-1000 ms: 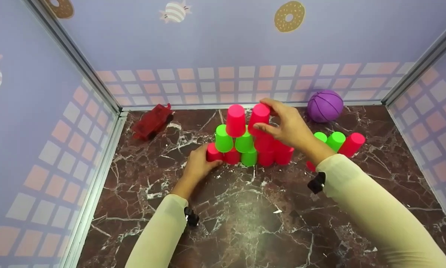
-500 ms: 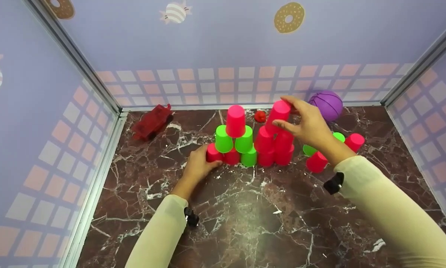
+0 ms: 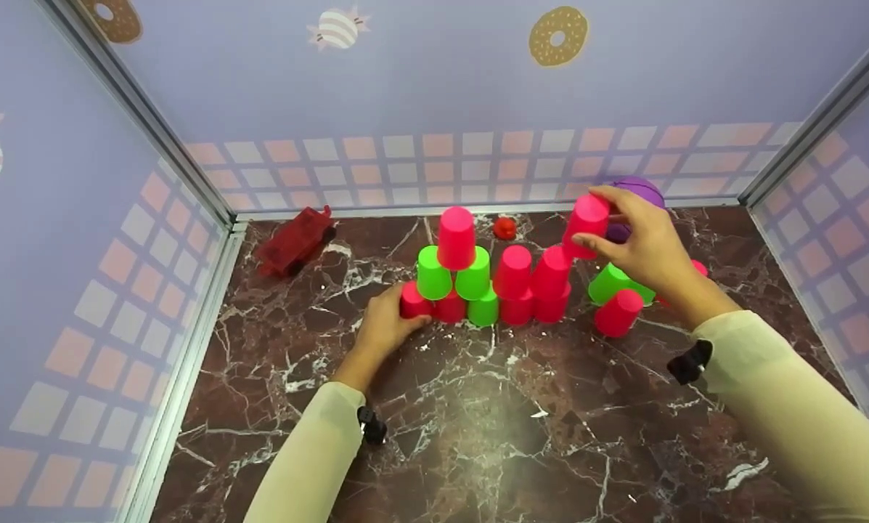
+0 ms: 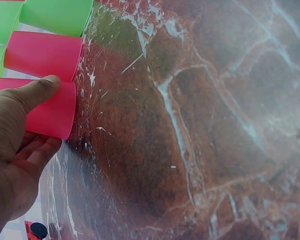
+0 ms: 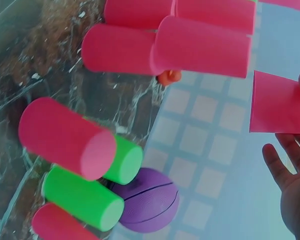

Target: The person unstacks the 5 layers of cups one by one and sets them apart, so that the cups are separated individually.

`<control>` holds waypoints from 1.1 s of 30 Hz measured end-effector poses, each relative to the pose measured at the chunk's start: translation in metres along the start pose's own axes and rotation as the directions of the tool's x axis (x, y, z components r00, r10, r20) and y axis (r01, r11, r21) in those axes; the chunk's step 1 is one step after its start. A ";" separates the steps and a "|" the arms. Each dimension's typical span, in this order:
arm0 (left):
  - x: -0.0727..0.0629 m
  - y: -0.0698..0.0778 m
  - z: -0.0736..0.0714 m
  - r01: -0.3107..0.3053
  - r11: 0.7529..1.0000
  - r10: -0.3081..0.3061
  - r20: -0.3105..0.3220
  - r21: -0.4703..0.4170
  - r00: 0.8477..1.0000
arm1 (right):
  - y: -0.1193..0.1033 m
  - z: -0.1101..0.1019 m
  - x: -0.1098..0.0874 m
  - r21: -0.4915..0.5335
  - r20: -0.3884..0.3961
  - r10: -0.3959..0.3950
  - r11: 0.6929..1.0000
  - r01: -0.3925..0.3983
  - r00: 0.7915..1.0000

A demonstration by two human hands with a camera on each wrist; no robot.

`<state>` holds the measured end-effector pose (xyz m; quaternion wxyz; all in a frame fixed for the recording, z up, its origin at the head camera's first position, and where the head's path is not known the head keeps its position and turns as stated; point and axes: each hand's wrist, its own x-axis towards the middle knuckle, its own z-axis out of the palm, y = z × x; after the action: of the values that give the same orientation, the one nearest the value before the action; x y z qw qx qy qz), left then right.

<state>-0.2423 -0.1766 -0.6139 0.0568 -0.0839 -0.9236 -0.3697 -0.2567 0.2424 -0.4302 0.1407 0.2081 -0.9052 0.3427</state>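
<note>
In the head view, upside-down pink and green cups stand stacked in tiers. My left hand (image 3: 387, 323) grips the leftmost pink cup (image 3: 414, 299) of the bottom row; the left wrist view shows the thumb over that cup (image 4: 50, 110) and fingers on its far side. The second tier has two green cups (image 3: 434, 274) and two pink cups (image 3: 512, 272). One pink cup (image 3: 456, 237) tops the green pair. My right hand (image 3: 645, 243) pinches another pink cup (image 3: 586, 224) between thumb and fingers, raised right of the stack and apart from it.
Loose cups lie to the right, among them a pink cup (image 3: 618, 314) and a green cup (image 5: 82, 197). Behind my right hand is a purple ball (image 5: 147, 200). A small orange-red object (image 3: 505, 228) sits behind the stack. A red toy (image 3: 296, 241) lies back left, near the walls.
My right hand has carried its pink cup rightward, from beside the top pink cup to beyond the stack's right end, uncovering the small orange-red object. The left hand has stayed put.
</note>
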 end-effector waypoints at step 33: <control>-0.001 0.003 -0.003 0.023 1.000 -0.023 0.019 0.008 1.000 | 0.078 -0.033 -0.075 -0.222 0.035 0.148 0.965 -0.137 0.988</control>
<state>-0.2403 -0.1766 -0.6104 0.0440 -0.0765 -0.9264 -0.3661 -0.2239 0.3391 -0.4798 0.1144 0.1344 -0.9534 0.2448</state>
